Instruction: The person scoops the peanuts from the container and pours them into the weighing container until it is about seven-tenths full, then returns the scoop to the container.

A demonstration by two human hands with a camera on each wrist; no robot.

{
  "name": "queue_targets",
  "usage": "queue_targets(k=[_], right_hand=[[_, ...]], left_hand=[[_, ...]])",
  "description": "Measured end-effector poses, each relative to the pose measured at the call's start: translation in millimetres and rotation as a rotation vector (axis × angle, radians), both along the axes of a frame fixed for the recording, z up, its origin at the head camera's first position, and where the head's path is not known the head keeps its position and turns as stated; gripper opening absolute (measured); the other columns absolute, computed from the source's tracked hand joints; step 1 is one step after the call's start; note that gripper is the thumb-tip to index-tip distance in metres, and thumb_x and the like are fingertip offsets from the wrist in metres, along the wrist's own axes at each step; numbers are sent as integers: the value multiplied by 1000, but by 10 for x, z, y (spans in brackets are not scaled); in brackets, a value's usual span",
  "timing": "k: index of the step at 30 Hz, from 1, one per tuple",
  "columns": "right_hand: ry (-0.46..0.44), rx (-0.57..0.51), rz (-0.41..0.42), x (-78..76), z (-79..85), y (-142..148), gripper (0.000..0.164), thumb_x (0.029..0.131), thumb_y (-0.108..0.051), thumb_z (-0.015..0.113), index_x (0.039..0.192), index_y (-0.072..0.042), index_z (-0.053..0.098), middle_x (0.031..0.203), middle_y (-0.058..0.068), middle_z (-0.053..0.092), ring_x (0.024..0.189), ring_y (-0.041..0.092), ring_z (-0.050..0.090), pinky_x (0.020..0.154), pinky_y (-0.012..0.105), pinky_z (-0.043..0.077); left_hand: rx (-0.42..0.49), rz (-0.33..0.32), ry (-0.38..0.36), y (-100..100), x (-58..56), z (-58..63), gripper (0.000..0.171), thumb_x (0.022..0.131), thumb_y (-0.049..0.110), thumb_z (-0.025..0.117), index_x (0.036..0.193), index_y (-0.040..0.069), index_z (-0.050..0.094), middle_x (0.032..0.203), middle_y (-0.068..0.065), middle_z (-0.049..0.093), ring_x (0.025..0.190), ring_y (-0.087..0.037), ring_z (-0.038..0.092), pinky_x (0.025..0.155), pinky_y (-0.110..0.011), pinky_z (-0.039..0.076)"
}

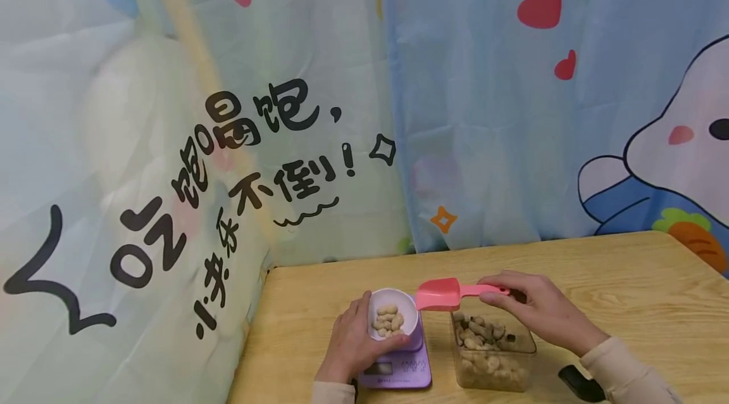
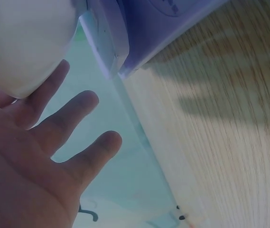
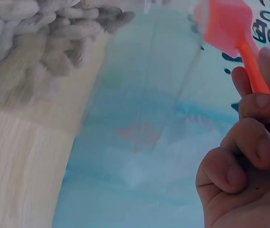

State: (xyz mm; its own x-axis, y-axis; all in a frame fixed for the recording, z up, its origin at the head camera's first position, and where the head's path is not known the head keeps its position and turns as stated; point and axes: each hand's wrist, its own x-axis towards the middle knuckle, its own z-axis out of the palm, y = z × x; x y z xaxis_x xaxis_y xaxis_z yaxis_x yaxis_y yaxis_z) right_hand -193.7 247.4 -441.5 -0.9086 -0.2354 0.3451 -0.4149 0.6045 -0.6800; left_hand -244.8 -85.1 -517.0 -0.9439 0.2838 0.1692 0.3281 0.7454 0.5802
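My left hand point(image 1: 354, 339) holds a small white bowl point(image 1: 394, 297) by its side, tilted over a purple kitchen scale point(image 1: 402, 377). Several peanuts in their shells point(image 1: 389, 320) lie inside it. From below, in the left wrist view, the bowl's underside point(image 2: 28, 42) sits at the thumb side of the hand while the other fingers spread apart beside the scale point(image 2: 165, 35). My right hand point(image 1: 541, 304) grips the handle of a pink scoop point(image 1: 440, 294), its blade close to the bowl's right rim. In the right wrist view the scoop blade point(image 3: 227, 26) looks bare.
Below the right hand stands a clear plastic box point(image 1: 494, 381) filled with unshelled peanuts point(image 1: 481, 333). A black object point(image 1: 579, 384) lies on the wooden table point(image 1: 638, 303) near the right sleeve. Printed curtains point(image 1: 478, 106) hang behind the table and along its left edge.
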Motion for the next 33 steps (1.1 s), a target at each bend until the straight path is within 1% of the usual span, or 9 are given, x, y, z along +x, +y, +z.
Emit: queue_targets(k=[4,8,11,14,16,22,26,28,33], right_hand=[[-29,-26,-50,121,14,127,25,101,-24,65,123,-15,72,81,-6,62,59,10,47,50,28,39],[-18,-24,-88,208,0,212,22,101,-22,65,120,-14,73,80,-7,61,60,11,47,49,28,38],[-14,-6,-113,269,-16,270,21,101,-23,66,118,-15,74,77,-7,59,60,10,47,49,28,37],[-21,36,-145,341,-20,353,21,101,-26,66,118,-16,74,74,-8,56,60,9,47,49,27,37],[-26,58,-151,378,-23,410,20,101,-26,66,117,-16,74,73,-9,55,60,9,47,49,27,37],[-9,169,-120,398,9,520,21,99,-28,68,115,-17,74,76,-15,56,61,4,46,51,25,37],[-4,254,-89,386,16,502,20,97,-34,69,110,-19,75,74,-18,53,61,0,44,53,23,37],[-17,273,-82,386,9,482,21,97,-36,69,109,-20,75,73,-18,51,60,-1,43,53,23,37],[-47,298,-117,398,7,458,27,96,-42,68,110,-20,76,72,-17,50,59,0,43,53,23,37]], left_hand=[[14,16,-35,-7,30,-9,120,70,76,76,155,1,37,139,-19,55,127,-38,53,109,-56,38],[8,26,-36,-20,40,-14,119,70,76,75,155,1,37,140,-19,54,128,-39,52,110,-57,37],[4,29,-35,-27,46,-17,119,70,76,75,155,1,38,140,-19,54,128,-40,52,110,-57,37],[-6,21,-32,-28,52,-16,118,71,76,75,154,1,37,139,-19,55,127,-40,53,109,-58,37],[-7,15,-30,-27,55,-11,119,71,76,75,154,0,37,139,-19,55,127,-41,53,109,-58,37],[-5,3,-28,-29,40,24,118,71,75,75,154,-1,37,138,-20,54,127,-42,52,109,-58,37],[-13,-4,-19,-28,34,40,118,71,75,76,153,-1,38,138,-21,54,127,-41,52,110,-57,37],[-20,-5,-7,-28,31,33,118,70,75,76,153,-1,39,138,-21,55,127,-39,52,110,-56,36],[-52,-17,37,-15,16,8,120,69,78,74,153,0,39,140,-20,54,128,-35,53,113,-54,34]])
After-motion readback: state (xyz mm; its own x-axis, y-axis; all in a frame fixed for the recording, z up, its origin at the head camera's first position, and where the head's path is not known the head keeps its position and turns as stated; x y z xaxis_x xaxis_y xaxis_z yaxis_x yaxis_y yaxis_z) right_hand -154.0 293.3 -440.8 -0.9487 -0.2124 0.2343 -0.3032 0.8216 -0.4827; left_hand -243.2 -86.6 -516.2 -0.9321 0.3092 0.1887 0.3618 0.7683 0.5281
